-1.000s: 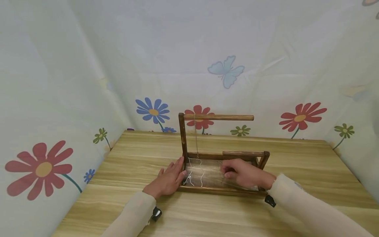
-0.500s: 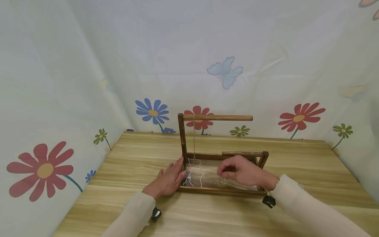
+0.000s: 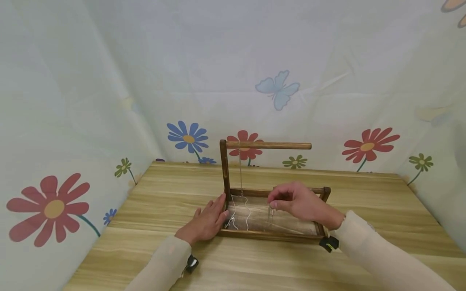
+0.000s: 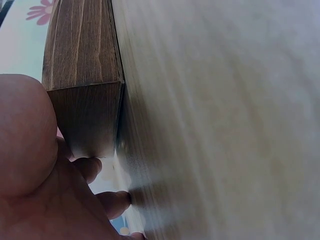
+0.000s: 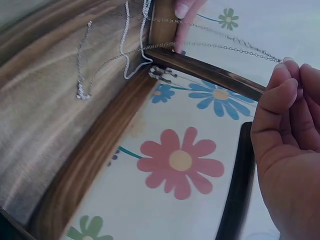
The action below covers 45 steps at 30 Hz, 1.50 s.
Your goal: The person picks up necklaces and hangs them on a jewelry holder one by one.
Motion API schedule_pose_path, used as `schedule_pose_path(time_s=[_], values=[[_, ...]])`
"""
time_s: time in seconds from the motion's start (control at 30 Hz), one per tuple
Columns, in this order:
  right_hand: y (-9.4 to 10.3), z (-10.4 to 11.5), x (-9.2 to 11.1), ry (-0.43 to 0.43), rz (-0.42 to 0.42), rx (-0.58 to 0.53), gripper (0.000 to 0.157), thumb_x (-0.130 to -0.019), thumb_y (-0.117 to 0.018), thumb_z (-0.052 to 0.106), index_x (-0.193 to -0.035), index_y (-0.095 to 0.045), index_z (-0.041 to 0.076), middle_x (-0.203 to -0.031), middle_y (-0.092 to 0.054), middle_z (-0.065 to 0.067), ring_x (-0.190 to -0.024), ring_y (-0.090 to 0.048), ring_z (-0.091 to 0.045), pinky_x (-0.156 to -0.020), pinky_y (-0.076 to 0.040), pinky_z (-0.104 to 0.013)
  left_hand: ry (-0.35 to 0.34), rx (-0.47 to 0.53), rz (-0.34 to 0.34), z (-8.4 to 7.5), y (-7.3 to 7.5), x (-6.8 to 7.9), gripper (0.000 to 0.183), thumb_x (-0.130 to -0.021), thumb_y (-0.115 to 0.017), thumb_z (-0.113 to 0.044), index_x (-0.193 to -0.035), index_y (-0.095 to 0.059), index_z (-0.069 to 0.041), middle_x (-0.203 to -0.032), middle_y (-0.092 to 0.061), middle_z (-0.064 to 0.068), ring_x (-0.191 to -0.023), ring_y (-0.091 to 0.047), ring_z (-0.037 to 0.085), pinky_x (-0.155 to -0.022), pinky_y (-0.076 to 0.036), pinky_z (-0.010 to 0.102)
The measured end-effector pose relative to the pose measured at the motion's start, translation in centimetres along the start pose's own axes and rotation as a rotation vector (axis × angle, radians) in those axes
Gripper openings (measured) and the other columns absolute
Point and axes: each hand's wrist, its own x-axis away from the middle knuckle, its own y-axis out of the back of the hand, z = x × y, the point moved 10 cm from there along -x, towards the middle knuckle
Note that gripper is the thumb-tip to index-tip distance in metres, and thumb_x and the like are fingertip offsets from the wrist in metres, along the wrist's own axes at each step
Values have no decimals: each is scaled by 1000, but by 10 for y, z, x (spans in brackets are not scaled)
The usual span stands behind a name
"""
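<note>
On the surface (image 3: 145,194) sits the wooden stand (image 3: 269,235); my left hand (image 3: 205,222), fingers straight, rests against its left end, and light, steady pressure there should stop it skidding. My right hand (image 3: 302,204) pinches a fine chain (image 5: 265,57) over the stand; I'd best move slowly, strands apart, lest it snag the white chain (image 3: 249,210) inside.

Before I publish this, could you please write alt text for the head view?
A right hand pinches a thin chain over the tray of a wooden stand, while the left hand rests at its left end. Another strand hangs from the upper bar.
</note>
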Motion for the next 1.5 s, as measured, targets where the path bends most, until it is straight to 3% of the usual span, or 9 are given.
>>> schedule_pose_path(time_s=[0.17, 0.5, 0.63, 0.83, 1.17, 1.5], values=[[7, 10, 0, 41, -40, 12, 7, -98, -72, 13, -98, -79, 15, -98, -78, -7, -82, -68, -10, -74, -57, -25, 3, -2, 0, 0, 0, 0, 66, -114, -35, -41, -169, -12, -14, -176, -18, 5, -160, -22, 46, -122, -13, 77], [12, 21, -1, 116, -120, 25, 9, -95, -76, 9, -92, -81, 15, -90, -80, -4, -72, -70, -7, -65, -59, -27, -1, 4, 4, -2, 0, 1, 66, -114, -35, -41, -169, -12, -13, -176, -19, 6, -160, -21, 46, -122, -13, 77], [14, 30, 0, 173, -148, 111, 15, -92, -77, 3, -92, -81, 17, -91, -81, 2, -77, -72, -6, -70, -60, -27, -2, 4, 7, -2, -1, 2, 66, -114, -35, -41, -169, -12, -14, -176, -18, 6, -160, -21, 45, -122, -13, 77], [21, 42, 0, 244, -186, 199, 18, -88, -78, -2, -93, -82, 15, -93, -82, -1, -85, -75, -8, -76, -62, -28, 0, -4, 2, -1, -1, 1, 66, -114, -34, -42, -169, -11, -15, -177, -17, 5, -160, -21, 45, -122, -13, 76], [26, 45, -5, 215, -170, 161, 17, -93, -72, -2, -96, -79, 13, -92, -79, -4, -81, -71, -8, -76, -61, -27, 1, -1, 3, 1, -2, 0, 66, -114, -33, -43, -170, -10, -16, -177, -17, 4, -160, -21, 44, -122, -13, 76], [32, 69, -14, 353, -126, 286, 26, -92, -65, -10, -97, -78, 12, -89, -77, 3, -76, -63, -4, -70, -56, -27, 3, 3, 4, -1, 0, 3, 66, -114, -35, -41, -169, -11, -14, -177, -18, 5, -160, -21, 45, -122, -13, 76]])
